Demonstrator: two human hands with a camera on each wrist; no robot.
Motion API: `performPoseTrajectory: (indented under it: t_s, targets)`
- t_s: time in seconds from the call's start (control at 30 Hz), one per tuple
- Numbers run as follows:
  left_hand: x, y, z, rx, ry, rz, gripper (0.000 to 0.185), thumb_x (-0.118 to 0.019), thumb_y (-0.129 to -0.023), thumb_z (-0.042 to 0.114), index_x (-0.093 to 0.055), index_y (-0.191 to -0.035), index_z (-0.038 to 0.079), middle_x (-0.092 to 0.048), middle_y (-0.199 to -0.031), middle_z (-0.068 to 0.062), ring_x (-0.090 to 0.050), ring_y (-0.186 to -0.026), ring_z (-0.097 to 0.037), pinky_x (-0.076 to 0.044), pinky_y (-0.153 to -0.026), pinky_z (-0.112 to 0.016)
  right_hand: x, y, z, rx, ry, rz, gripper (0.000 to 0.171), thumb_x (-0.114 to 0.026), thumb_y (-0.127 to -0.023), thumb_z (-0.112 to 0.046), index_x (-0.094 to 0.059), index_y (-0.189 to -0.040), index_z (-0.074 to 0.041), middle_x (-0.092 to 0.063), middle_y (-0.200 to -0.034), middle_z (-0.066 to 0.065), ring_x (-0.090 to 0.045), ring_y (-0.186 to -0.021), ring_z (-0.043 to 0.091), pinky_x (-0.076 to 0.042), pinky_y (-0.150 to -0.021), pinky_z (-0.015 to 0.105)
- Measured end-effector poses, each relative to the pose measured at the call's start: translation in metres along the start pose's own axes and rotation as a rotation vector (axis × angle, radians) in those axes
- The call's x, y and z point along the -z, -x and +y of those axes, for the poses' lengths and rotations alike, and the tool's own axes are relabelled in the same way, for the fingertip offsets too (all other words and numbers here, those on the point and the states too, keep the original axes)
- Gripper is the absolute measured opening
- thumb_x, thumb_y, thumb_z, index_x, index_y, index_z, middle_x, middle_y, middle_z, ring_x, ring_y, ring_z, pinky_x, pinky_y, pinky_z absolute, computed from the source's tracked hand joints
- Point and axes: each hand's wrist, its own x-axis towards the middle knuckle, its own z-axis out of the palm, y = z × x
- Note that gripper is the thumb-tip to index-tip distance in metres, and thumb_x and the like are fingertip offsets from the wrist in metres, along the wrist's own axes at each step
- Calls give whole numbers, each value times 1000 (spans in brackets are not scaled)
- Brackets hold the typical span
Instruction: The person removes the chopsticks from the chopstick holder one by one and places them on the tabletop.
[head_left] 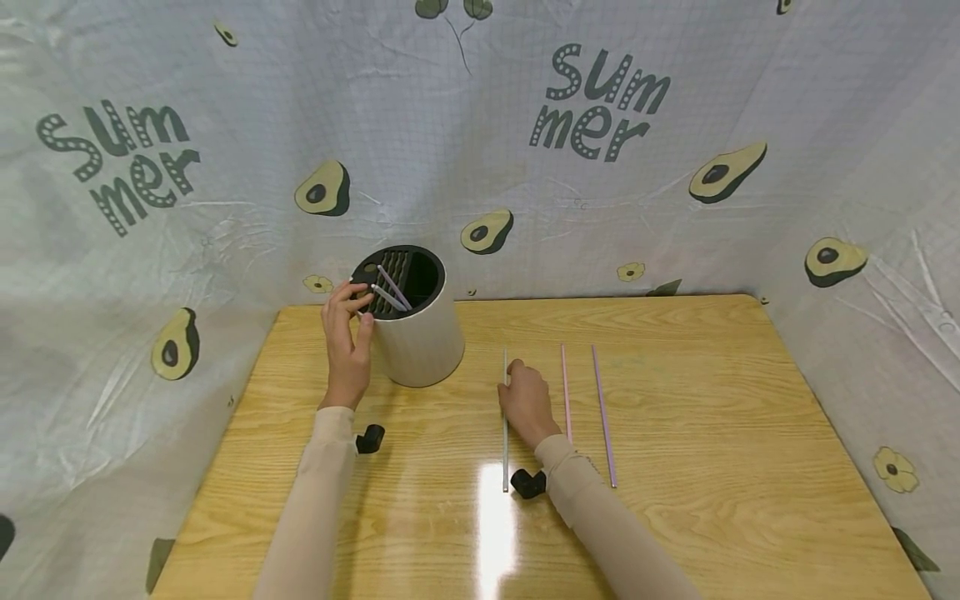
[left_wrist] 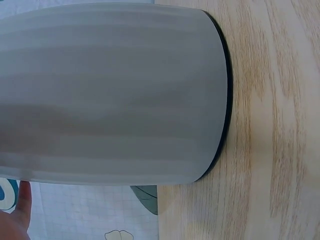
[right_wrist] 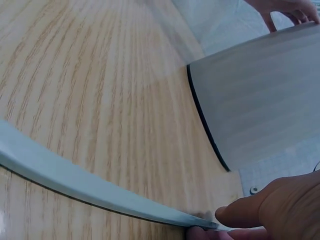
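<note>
Beige long sleeves, black wrist mounts
</note>
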Motion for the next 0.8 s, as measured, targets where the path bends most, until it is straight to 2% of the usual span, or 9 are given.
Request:
performPoseTrajectory:
  t_s: [0.3, 0.8]
  targets:
    - [0, 0, 1, 3, 11, -9, 32, -48, -103, 6, -57, -130, -9, -48, -149, -24, -29, -153, -32, -30, -118, -44, 20, -5, -11, -22, -51, -5, 34, -68, -100, -10, -64, -128, 9, -74, -82, 15, -63, -58, 16, -48, -50, 26]
    - [1, 0, 0, 14, 25, -18, 33, -48, -103, 6, -56, -131, -9, -47, -150, -24, -27, -154, -31, -29, -120, -46, 55, -11, -48, 16, -70, 61, 35, -70, -99, -17, -67, -130, 0, -75, -92, 11, -59, -59, 15, -44, -52, 24]
